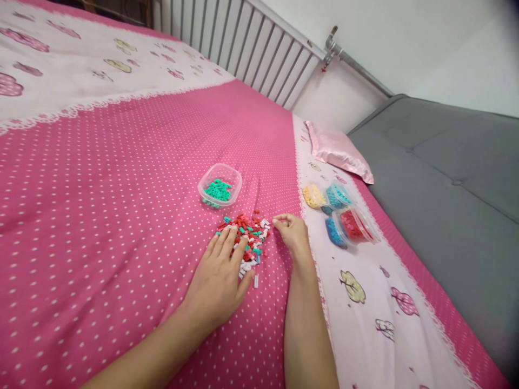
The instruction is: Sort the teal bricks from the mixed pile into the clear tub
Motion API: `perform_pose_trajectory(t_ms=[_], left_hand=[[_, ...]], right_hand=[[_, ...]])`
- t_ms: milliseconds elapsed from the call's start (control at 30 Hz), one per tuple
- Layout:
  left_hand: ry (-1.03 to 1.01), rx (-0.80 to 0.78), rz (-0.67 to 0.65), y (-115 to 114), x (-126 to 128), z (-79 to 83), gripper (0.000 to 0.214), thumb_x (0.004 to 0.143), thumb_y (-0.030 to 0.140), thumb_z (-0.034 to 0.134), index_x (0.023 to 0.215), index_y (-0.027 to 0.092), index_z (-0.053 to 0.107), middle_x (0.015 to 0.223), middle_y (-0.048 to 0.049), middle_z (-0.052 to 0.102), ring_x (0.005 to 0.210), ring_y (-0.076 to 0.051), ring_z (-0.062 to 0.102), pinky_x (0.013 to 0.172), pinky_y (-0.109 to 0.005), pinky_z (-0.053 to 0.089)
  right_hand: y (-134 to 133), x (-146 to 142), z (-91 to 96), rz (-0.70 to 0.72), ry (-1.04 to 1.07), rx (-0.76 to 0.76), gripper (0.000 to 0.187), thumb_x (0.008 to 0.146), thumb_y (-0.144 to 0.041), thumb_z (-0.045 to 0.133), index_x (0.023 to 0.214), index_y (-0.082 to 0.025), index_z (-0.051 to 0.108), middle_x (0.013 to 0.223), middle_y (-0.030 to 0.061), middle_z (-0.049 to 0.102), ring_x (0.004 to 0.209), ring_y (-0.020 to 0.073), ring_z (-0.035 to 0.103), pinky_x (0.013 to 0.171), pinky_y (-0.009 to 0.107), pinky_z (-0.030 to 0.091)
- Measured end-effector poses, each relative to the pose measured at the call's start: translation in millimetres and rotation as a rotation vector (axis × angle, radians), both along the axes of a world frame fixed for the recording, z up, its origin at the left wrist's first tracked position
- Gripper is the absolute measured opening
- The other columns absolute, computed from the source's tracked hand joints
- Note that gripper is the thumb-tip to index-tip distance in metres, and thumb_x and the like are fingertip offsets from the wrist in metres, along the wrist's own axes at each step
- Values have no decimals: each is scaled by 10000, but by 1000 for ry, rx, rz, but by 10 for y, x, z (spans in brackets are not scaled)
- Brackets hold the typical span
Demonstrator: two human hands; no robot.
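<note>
A loose pile of small plastic building pieces point(253, 233) in red, white, green and pink lies on the pink dotted bedsheet. My left hand point(217, 278) rests over the pile's left side, palm down with fingers spread, covering some of the pieces. At the pile's right edge, my right hand point(294, 235) has its thumb and forefinger pinched together. Whatever may be between those fingertips is too small to make out. Just beyond the pile stands a clear plastic container point(200, 186) with green pieces point(219, 190) in it. One white piece point(256, 281) lies apart, near my left thumb.
To the right sit several clear containers of sorted pieces: yellow pieces point(314, 195), light blue pieces point(338, 195), red pieces point(354, 225) and darker blue pieces point(335, 233). A pink satin pillow point(338, 151) lies behind them. A grey padded headboard point(441, 178) borders the right side.
</note>
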State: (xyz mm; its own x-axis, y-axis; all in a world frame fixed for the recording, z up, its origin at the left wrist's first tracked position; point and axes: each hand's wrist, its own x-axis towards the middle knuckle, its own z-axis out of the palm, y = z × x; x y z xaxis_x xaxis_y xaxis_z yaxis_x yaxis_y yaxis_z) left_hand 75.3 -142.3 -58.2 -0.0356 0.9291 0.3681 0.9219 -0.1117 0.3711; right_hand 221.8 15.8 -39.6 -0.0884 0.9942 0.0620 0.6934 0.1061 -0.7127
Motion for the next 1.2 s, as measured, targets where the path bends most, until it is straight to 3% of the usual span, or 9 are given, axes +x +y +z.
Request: perform_pose_trajectory(t_ms=[300, 367, 467, 600, 900, 1200], left_hand=[[21, -5, -6, 3, -5, 11, 559, 865, 404, 466, 1336, 103, 481, 1450, -194, 391, 1351, -326, 338, 1077, -509, 345], [16, -4, -6, 3, -5, 9, 558, 865, 406, 467, 1334, 103, 482, 1449, -194, 393, 1352, -327, 336, 1079, -510, 341], [6, -3, -1, 1, -4, 1, 555, 864, 412, 469, 1326, 106, 489, 1450, -192, 393, 1356, -327, 329, 1082, -510, 335], [-3, -2, 0, 0, 0, -4, 550, 861, 416, 471, 1317, 110, 499, 1445, -187, 403, 1354, -325, 334, 1082, -508, 335], [14, -7, -1, 6, 2, 14, 560, 865, 408, 464, 1339, 111, 480, 1452, -191, 391, 1348, -330, 343, 1071, -511, 347], [25, -17, -4, 3, -5, 13, 554, 873, 408, 451, 1341, 112, 476, 1458, -186, 384, 1354, -323, 334, 1079, -506, 340]], right_hand=[[-1, 71, 71, -70, -31, -2, 246, 633, -370, 594, 764, -180, 679, 544, -27, 491, 528, 136, 431, 556, 262, 310], [-23, 59, 91, 2, 54, -37, 284, 617, -390, 621, 788, -169, 669, 501, -60, 406, 490, 115, 369, 526, 253, 277], [-79, 22, 134, 233, 173, -190, 349, 554, -410, 698, 791, -157, 653, 476, -99, 312, 465, 82, 291, 502, 236, 239], [-127, -22, 144, 427, 128, -369, 325, 508, -388, 740, 714, -160, 632, 465, -107, 323, 462, 65, 290, 496, 219, 231], [-41, -69, 26, 175, 52, -77, 158, 617, -302, 652, 697, -168, 627, 477, -81, 390, 467, 87, 340, 503, 233, 255], [-22, 5, 22, 45, -64, 17, 191, 658, -319, 607, 772, -186, 686, 512, -48, 479, 496, 117, 422, 545, 252, 308]])
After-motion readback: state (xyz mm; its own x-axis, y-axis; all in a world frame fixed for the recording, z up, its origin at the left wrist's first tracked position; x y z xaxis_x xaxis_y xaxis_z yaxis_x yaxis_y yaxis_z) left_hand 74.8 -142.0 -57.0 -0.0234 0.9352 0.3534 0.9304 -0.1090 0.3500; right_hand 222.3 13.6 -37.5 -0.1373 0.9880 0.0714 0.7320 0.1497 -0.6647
